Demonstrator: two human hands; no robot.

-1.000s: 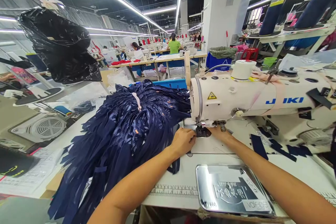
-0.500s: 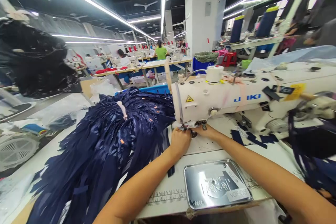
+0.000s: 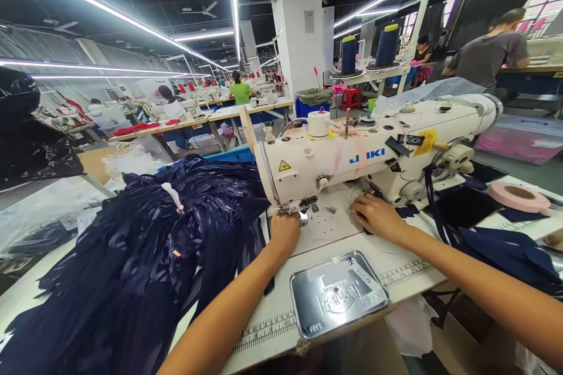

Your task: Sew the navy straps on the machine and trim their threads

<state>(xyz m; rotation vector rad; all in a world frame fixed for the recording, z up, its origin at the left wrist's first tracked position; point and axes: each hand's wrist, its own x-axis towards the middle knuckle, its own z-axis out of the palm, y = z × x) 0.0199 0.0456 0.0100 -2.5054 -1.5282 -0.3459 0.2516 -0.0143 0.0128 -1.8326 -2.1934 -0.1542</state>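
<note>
My left hand (image 3: 285, 233) is closed just below the presser foot area of a white sewing machine (image 3: 303, 167). Whatever its fingers hold is hidden from view. My right hand (image 3: 379, 215) rests on the machine bed (image 3: 325, 225) to the right of the needle area, fingers stretched out and slightly bent. Small navy fabric pieces (image 3: 407, 211) lie beside and partly beneath it. Left of the machine spreads a big heap of navy fabric strips (image 3: 132, 258), with a whitish tie (image 3: 172, 196) on top.
A shiny metal tin lid (image 3: 338, 294) lies at the table's front, beside a printed ruler (image 3: 268, 328). To the right are a pink tape roll (image 3: 519, 196) and more navy cloth (image 3: 510, 252). Thread cones (image 3: 387, 47) stand behind. Other people work farther off.
My right hand has moved from the needle area rightwards onto the navy pieces on the bed. The left hand stays by the needle. The view has turned to the right.
</note>
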